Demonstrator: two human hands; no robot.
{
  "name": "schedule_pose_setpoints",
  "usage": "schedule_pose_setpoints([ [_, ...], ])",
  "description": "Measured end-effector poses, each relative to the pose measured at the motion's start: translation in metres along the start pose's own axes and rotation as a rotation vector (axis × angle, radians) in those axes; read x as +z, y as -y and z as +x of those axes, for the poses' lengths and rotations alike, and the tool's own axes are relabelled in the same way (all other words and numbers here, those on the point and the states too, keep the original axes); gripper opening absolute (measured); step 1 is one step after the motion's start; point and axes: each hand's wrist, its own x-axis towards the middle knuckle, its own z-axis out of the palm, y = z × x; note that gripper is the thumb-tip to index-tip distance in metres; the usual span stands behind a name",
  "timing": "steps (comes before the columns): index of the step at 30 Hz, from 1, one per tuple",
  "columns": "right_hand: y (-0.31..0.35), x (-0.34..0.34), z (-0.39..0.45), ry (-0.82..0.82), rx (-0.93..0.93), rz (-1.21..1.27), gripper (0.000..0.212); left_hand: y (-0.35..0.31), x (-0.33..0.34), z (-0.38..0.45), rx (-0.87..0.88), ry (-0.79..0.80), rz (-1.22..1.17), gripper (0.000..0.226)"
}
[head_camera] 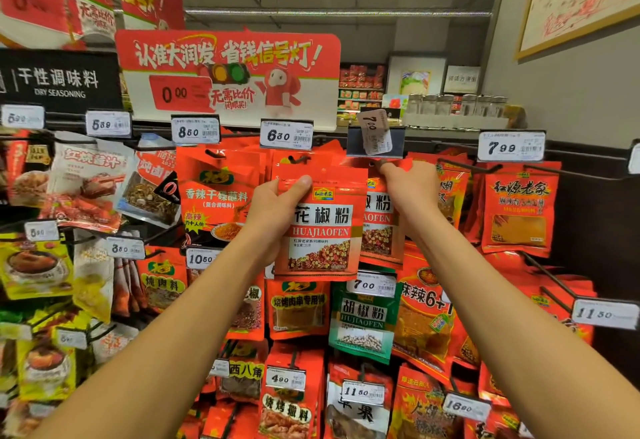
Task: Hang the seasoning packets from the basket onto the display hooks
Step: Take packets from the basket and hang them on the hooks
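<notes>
My left hand (277, 206) grips a red huajiaofen seasoning packet (322, 227) by its upper left corner and holds it upright in front of the display. My right hand (408, 186) reaches up beside it, its fingers pinched at the top of a matching hanging packet (379, 227) just under a display hook (375, 158) with a flipped-up 7.00 price tag (374, 130). The hook's tip is hidden behind the tag holder and my fingers. The basket is out of view.
Rows of hooks carry red, yellow and green seasoning packets all around, each with a white price tag sticking out toward me. A red promotional sign (228, 75) stands above. A dark wall panel (602, 231) borders the right side.
</notes>
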Motion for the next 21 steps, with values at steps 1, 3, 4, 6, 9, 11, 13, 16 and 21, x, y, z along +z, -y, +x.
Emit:
schedule_pose_setpoints([
  [1,0.001,0.001,-0.001,-0.016,-0.001,0.000,0.031,0.000,0.000,-0.001,0.000,-0.001,0.001,0.020],
  [3,0.002,0.004,-0.002,-0.037,0.006,0.010,0.030,-0.002,-0.002,-0.002,0.007,-0.003,0.003,0.018],
  [4,0.002,0.005,-0.002,-0.044,0.016,0.012,0.030,-0.003,-0.002,-0.003,0.012,-0.006,0.009,0.018],
  [6,0.002,0.006,-0.002,-0.053,0.014,-0.007,0.030,-0.004,-0.004,-0.004,0.020,-0.014,0.017,0.018],
  [9,0.000,0.005,0.003,-0.062,-0.036,-0.061,0.034,-0.004,-0.006,-0.006,0.029,-0.017,0.015,0.019],
  [11,-0.003,0.005,0.008,-0.071,-0.031,-0.074,0.035,-0.004,-0.007,-0.006,0.029,-0.012,0.013,0.020],
  [13,-0.010,0.009,0.013,-0.061,0.000,-0.087,0.035,-0.003,-0.007,-0.005,0.026,-0.010,0.009,0.018],
  [16,-0.021,0.017,0.025,-0.035,0.058,-0.105,0.033,-0.001,-0.006,-0.004,0.029,-0.012,0.011,0.018],
  [21,-0.020,0.028,0.054,-0.013,0.158,-0.301,0.056,0.002,0.002,0.000,0.013,0.003,0.019,0.019],
])
